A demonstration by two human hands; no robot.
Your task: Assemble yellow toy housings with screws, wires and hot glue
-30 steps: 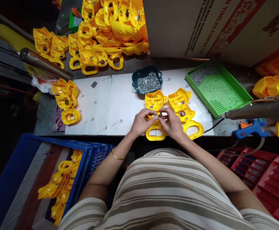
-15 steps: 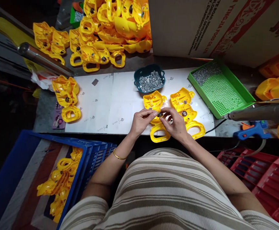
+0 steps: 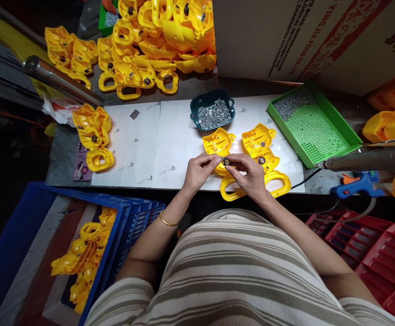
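Note:
Between my fingertips is a small round speaker (image 3: 225,161), dark-rimmed with a metallic middle. My left hand (image 3: 199,171) pinches it from the left, and my right hand (image 3: 250,174) grips its other side, thumb and forefinger closed. Both are over a yellow plastic shell (image 3: 218,141), whose lower part is largely covered by my hands. A yellow loop handle (image 3: 229,192) lies just below them. To the right is a second open yellow shell (image 3: 257,136) with wires and a round speaker (image 3: 261,160) seated in it, above another loop handle (image 3: 281,184).
A dark green bowl (image 3: 193,106) of screws and a green tray (image 3: 326,140) of small metal pieces stand behind my hands. Yellow shells (image 3: 170,45) pile up at the back beside a carton (image 3: 252,36). A blue glue gun (image 3: 355,185) lies right; a blue crate (image 3: 17,235) stands lower left.
The speaker has turned between my fingers, showing its metallic face more. The loop handle below my hands has shifted right. Both hands stay nearly in place.

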